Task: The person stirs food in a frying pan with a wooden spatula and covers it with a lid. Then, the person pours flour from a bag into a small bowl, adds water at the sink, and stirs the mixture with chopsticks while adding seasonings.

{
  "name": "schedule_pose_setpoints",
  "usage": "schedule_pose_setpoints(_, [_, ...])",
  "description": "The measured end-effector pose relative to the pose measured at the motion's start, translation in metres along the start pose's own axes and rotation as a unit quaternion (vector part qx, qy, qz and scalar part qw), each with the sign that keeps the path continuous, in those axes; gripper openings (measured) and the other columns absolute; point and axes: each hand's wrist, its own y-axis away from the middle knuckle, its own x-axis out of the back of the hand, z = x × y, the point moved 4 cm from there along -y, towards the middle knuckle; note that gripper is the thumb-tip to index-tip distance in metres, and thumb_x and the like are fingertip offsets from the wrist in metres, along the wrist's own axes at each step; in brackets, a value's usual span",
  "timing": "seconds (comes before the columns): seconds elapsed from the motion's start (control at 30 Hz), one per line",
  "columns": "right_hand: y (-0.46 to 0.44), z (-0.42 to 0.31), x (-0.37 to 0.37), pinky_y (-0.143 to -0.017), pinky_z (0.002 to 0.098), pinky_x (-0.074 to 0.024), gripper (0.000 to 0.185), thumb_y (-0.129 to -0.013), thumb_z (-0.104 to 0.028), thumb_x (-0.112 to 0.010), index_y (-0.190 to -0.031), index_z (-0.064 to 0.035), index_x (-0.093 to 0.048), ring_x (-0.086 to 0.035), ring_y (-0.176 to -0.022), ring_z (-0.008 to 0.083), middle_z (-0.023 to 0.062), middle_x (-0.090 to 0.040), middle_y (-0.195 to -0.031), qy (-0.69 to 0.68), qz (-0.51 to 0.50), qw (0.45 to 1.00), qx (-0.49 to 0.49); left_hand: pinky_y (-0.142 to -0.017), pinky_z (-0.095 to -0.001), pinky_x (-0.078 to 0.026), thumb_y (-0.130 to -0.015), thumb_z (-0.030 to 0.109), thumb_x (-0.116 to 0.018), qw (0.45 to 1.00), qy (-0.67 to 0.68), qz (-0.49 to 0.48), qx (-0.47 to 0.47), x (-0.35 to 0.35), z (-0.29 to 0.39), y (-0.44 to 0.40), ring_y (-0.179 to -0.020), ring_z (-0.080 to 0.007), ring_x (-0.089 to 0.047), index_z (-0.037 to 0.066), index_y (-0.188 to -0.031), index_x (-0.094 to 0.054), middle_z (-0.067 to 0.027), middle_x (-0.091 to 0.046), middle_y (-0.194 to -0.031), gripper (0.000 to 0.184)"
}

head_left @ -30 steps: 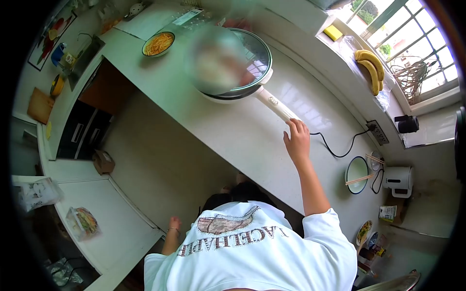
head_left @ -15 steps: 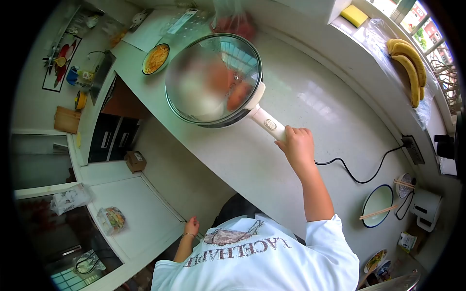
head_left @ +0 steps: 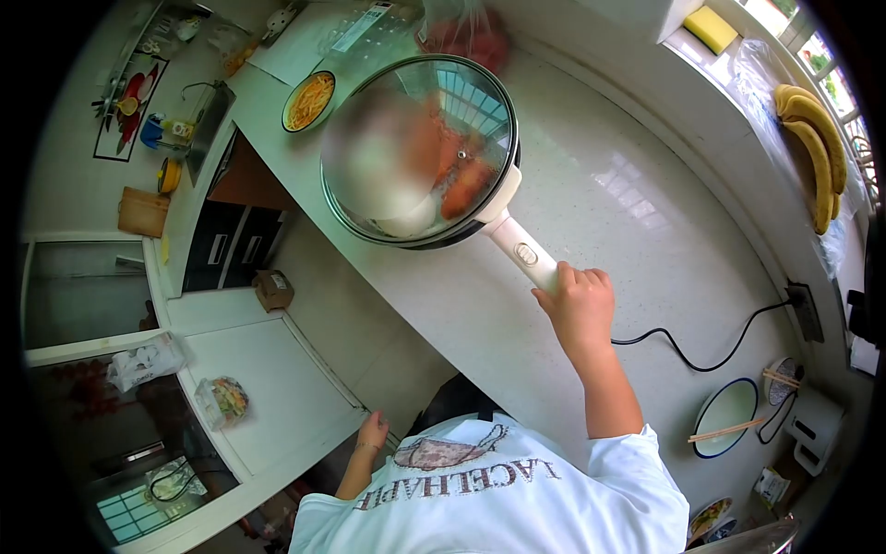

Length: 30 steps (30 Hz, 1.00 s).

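My right hand [head_left: 583, 305] is closed around the end of the cream handle of a round electric pan [head_left: 519, 247]. A glass lid [head_left: 461, 111] covers the pan, with orange-red pieces and something white showing through it; part of the lid is fogged. Low at my side, beside the edge of the lower left counter, my left hand [head_left: 373, 430] has its fingers curled in, with nothing seen in them. A bowl of yellow strips [head_left: 310, 102] stands left of the pan.
A black cord [head_left: 683, 355] runs to a wall socket [head_left: 805, 312]. At the right are a green bowl [head_left: 724, 415] with chopsticks and a white kettle [head_left: 812, 425]. Bananas [head_left: 812, 148] and a yellow sponge [head_left: 710, 30] lie on the sill. A red bag [head_left: 471, 37] sits behind the pan.
My right hand has gone from resting on the handle's end with loose fingers to gripping it. The view has shifted and tilted, so the pan appears larger. My left hand stays low at my side.
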Motion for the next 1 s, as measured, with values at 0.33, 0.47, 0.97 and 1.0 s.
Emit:
schedule_pose_setpoints(0.33, [0.013,-0.01,-0.005,-0.075,0.0335,-0.0422,0.045,-0.055,-0.024,-0.079,-0.086,-0.0005,-0.057,-0.057,-0.068,0.0261,0.0096,-0.06,-0.068,0.004,0.007,1.0,0.028,-0.076,-0.0408,-0.047,-0.08,0.023,-0.055,0.999,0.01,0.03,-0.027,0.001,0.007,-0.001,-0.084,-0.0337,-0.059,0.008,-0.117,-0.051,-0.0214,-0.059,-0.095,0.04])
schedule_pose_setpoints(0.47, [0.011,-0.007,-0.005,-0.076,0.034,-0.0423,0.044,-0.055,-0.023,-0.079,-0.085,-0.0009,-0.057,-0.057,-0.068,0.026,0.0098,-0.06,-0.067,0.004,-0.002,1.0,0.031,-0.077,-0.0404,-0.047,-0.079,0.024,-0.056,1.0,-0.009,0.009,-0.014,-0.01,-0.014,0.005,-0.085,-0.033,-0.059,0.008,-0.116,-0.053,-0.0197,-0.06,-0.094,0.041])
schedule_pose_setpoints(0.97, [-0.017,0.031,0.015,-0.074,0.0377,-0.042,0.03,-0.057,-0.015,-0.077,-0.078,-0.0058,-0.057,-0.058,-0.07,0.0291,0.0094,-0.061,-0.072,0.027,0.019,0.999,-0.009,-0.077,-0.0417,-0.047,-0.077,0.025,-0.058,0.999,0.003,0.034,0.001,-0.022,-0.04,0.005,-0.086,-0.0349,-0.058,0.009,-0.112,-0.055,-0.02,-0.059,-0.096,0.038])
schedule_pose_setpoints(1.0, [-0.019,0.033,0.017,-0.074,0.0377,-0.042,0.03,-0.057,-0.015,-0.077,-0.078,-0.0058,-0.057,-0.058,-0.07,0.0291,0.0094,-0.061,-0.072,0.029,0.021,0.999,-0.006,-0.077,-0.0417,-0.047,-0.077,0.025,-0.058,0.999,0.006,0.036,-0.001,-0.024,-0.044,0.005,-0.086,-0.0349,-0.058,0.009,-0.112,-0.055,-0.02,-0.059,-0.096,0.038])
